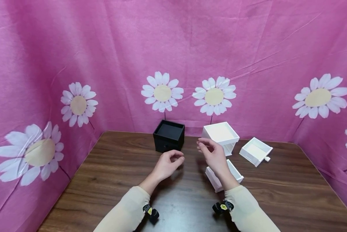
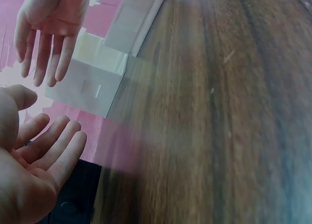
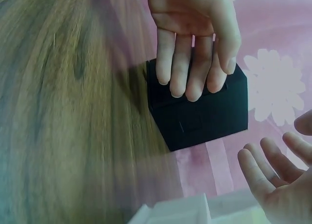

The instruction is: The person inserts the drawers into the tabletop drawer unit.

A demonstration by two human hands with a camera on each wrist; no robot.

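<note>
From where I stand, the right hand (image 1: 215, 156), loose-fingered and gripping nothing, hides part of the white box (image 1: 221, 132), its wrist crossing a white tray (image 1: 212, 180). The left hand (image 1: 167, 165), also relaxed and empty, is just in front of the black drawer box (image 1: 168, 141): recessed top, hard-to-see round knob (image 2: 69, 205). A small knobbed white drawer (image 1: 255, 150) sits right on the wooden table (image 1: 277, 190).

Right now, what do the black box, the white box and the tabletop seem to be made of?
Black box: perhaps plastic or coated board, fairly matte; flat, dark faces show little shine. White box: likewise plastic or board, smooth; plain, even faces and crisp edges. Tabletop: wood or wood-look laminate, slightly glossy; streaked brown grain and a pale sheen.
</note>
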